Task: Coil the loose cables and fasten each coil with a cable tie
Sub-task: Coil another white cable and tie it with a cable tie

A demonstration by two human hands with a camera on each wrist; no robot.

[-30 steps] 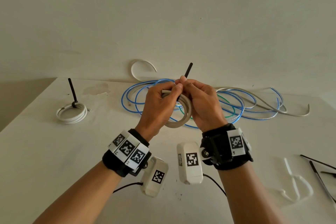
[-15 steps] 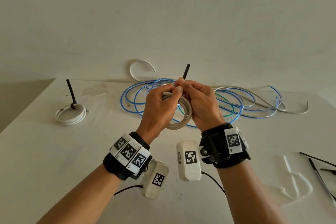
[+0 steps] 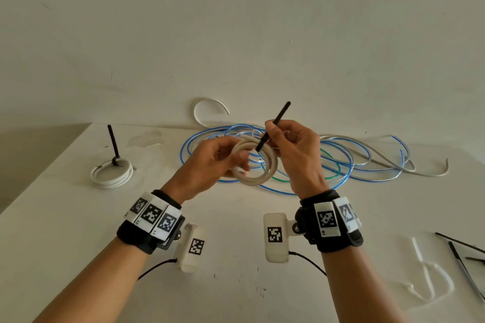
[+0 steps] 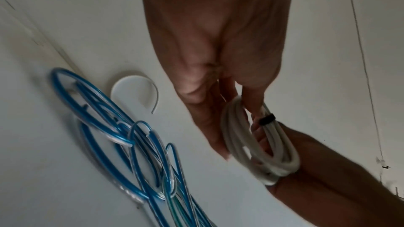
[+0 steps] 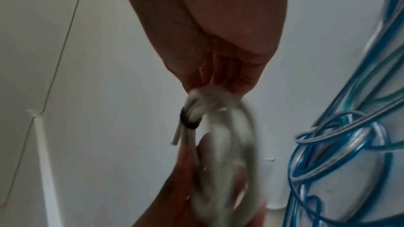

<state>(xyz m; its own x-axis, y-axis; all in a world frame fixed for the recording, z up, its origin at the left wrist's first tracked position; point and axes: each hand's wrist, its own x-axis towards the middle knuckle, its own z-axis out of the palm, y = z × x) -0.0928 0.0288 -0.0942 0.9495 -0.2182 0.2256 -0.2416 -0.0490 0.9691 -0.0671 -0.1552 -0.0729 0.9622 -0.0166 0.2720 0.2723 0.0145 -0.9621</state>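
Left hand (image 3: 210, 162): fingers curled round the left side of the white cable coil (image 3: 258, 165), held up above the table (image 3: 65, 231).
Right hand (image 3: 294, 149): pinching the black cable tie (image 3: 273, 127) by its tail, just above the coil.
Cable tie: looped round the coil's far side, band snug on the strands, free end pointing up and to the right.
Loose blue cables (image 3: 341, 162): tangled on the table beyond the hands, a green strand among them.
Far left: second white coil (image 3: 111, 172), lying flat, already tied, tie tail upright.
Near right edge: spare black ties (image 3: 464, 257).
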